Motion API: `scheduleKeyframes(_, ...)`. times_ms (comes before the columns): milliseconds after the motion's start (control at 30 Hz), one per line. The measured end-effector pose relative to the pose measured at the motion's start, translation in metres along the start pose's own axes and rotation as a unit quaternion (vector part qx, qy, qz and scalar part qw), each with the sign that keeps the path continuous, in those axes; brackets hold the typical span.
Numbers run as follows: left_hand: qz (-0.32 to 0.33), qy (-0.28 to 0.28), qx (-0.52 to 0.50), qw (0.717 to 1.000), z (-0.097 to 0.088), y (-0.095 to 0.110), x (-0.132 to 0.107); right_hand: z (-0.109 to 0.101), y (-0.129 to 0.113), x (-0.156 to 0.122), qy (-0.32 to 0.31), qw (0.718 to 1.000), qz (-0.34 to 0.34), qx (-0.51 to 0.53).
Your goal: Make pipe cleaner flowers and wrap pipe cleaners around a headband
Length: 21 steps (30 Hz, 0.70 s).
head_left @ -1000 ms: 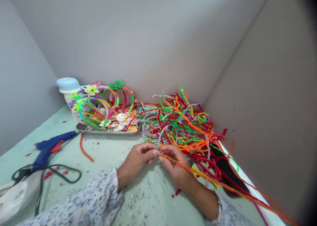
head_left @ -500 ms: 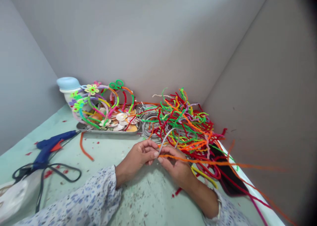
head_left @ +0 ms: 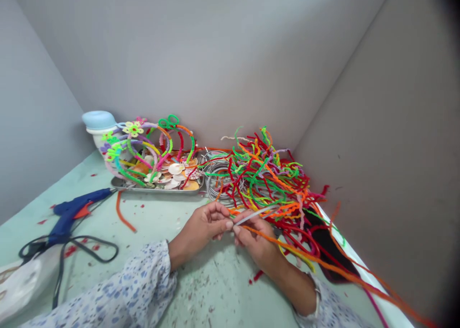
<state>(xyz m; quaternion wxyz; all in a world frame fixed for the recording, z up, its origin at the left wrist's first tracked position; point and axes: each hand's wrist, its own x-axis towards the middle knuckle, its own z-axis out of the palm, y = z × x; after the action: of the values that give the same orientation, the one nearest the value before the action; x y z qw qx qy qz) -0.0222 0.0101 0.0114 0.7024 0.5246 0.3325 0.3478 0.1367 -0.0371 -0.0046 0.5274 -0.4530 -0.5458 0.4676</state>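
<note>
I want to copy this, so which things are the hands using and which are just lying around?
In use: left hand, right hand, grey strip, orange pipe cleaner.
Lying about: blue glue gun, tray, pipe-cleaner pile, decorated headbands.

grey walls (head_left: pixel 215 55) meet in a corner above a pale green tabletop (head_left: pixel 161 213).

Craft workbench: pipe cleaners (head_left: pixel 268 175), glue gun (head_left: pixel 70 215), grey partition walls (head_left: pixel 215 55)

Both hands (head_left: pixel 233 232) fingertips pinched together, forearms converging
</note>
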Motion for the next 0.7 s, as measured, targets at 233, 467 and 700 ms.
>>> scheduleKeyframes(233, 0.026, -0.014, -0.002, 1.0, 0.0003, -0.0043, -0.0042, -0.0005, 0.004, -0.0004, 0.036, 0.999, -0.017, 0.005)
scheduleKeyframes(467, 0.027, -0.033, 0.045, 0.998, -0.0001, -0.0044, -0.0047, -0.0035, 0.0076, 0.0015, 0.035, 0.998, -0.04, 0.018)
scheduleKeyframes(700, 0.03, -0.006, 0.024, 0.999, 0.0062, -0.0061, -0.0073, -0.0021, 0.0078, -0.0007, 0.039, 0.998, -0.034, 0.021)
